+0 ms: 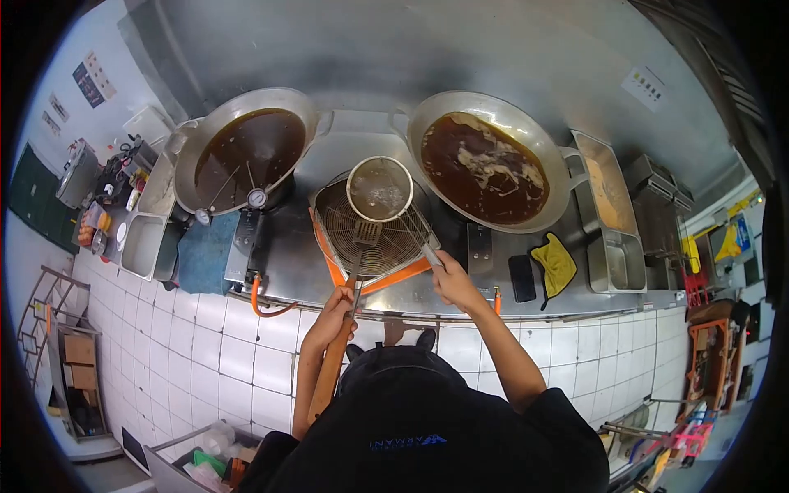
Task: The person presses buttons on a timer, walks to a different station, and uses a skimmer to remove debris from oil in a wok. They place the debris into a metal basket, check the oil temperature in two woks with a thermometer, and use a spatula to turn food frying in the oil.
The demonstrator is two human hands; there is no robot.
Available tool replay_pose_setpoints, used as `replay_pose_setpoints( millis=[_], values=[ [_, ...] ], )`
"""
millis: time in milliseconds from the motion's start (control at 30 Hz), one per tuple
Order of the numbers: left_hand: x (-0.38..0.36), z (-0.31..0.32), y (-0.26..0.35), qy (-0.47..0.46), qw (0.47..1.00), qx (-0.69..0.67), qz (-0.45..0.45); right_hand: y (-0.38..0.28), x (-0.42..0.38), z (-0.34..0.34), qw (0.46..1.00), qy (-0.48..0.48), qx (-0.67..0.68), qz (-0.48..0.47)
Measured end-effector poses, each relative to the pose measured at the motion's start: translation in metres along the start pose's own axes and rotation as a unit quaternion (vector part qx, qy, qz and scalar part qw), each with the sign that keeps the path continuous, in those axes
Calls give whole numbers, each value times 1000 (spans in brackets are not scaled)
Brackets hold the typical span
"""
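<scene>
My left hand (pixel 331 316) is closed around the wooden handle of a slotted metal spatula (pixel 368 234), its blade pointing away from me. In my right hand (pixel 454 283) is the handle of a round fine-mesh skimmer (pixel 380 191), which is above the wire rack. Beneath both tools, a round coiled-wire rack (pixel 333 218) sits over a tray with an orange edge (pixel 394 277). To the right stands a large wok (pixel 567 185) of dark oil with pale foam and bits on top. Another wok (pixel 185 177) of dark oil is on the left, with dial thermometers (pixel 257 197) at its rim.
A blue cloth (pixel 205 255) lies front left beside metal pans (pixel 141 246). On the right are a black phone-like object (pixel 522 278), a yellow-and-black cloth (pixel 555 267) and more metal pans (pixel 615 261). Orange hoses (pixel 261 300) run along the counter's front edge.
</scene>
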State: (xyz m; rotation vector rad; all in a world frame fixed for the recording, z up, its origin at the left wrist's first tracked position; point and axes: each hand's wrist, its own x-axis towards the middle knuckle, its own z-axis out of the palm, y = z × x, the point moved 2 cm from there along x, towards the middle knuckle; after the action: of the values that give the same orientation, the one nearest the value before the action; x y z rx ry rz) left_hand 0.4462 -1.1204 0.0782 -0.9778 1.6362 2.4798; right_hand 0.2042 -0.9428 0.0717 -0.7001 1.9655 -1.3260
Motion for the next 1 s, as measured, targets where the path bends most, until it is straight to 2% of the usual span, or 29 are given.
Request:
replay_pose_setpoints(
  millis=[33, 67, 133, 233, 267, 367, 400, 433, 467, 500, 533, 600, 633, 700, 833, 867, 900, 933, 1000],
  values=[
    [0, 0, 0, -4, 1000, 2, 0, -17, -4, 0, 973, -67, 182, 124],
    [-1, 1, 0, -2, 1000, 0, -2, -31, -8, -2, 973, -63, 183, 123],
    [-2, 1, 1, -4, 1000, -2, -3, -58, -14, -8, 946, -85, 276, 145],
    [-2, 0, 0, -6, 1000, -21, -7, -97, -19, -46, 948, -74, 282, 128],
    [-1, 0, 0, -10, 1000, -21, -7, -100, -18, -62, 938, -22, 320, 135],
    [-2, 1, -1, -4, 1000, -24, -11, -125, -17, -122, 977, 74, 194, 57],
    [-2, 1, 0, 0, 1000, -20, -11, -116, -9, -149, 987, 113, 110, 13],
    [-2, 2, 0, 4, 1000, -17, -11, -111, 1, -181, 987, 163, 3, 17],
    [-2, 2, 0, 3, 1000, -19, -8, -97, 15, -217, 961, 223, -150, -63],
    [-2, 2, 0, 3, 1000, -18, -9, -81, 29, -249, 903, 275, -298, -140],
    [-3, 2, -1, 4, 1000, -17, -10, -66, 42, -278, 903, 275, -300, -142],
    [-4, 2, -1, 4, 1000, -16, -6, -57, 57, -311, 768, 336, -529, -132],
    [-4, 3, -1, 4, 1000, -13, -3, -56, 61, -316, 767, 337, -530, -134],
    [-3, 2, -3, 2, 1000, -14, -1, -57, 64, -318, 782, 351, -514, 40],
    [-3, 3, -3, 6, 1000, -9, -6, -22, 82, -325, 756, 341, -557, 48],
    [-3, 3, -4, 7, 1000, -8, -5, 14, 104, -347, 762, 253, -596, 5],
    [-2, 3, -5, 6, 1000, -12, -4, 14, 105, -342, 761, 162, -628, -37],
    [-2, 3, -5, 4, 1000, -16, -3, 13, 104, -343, 762, 162, -626, -36],
    [-3, 5, -5, 1, 1000, -12, -2, -49, 75, -300, 892, 104, -424, 113]
  ],
)
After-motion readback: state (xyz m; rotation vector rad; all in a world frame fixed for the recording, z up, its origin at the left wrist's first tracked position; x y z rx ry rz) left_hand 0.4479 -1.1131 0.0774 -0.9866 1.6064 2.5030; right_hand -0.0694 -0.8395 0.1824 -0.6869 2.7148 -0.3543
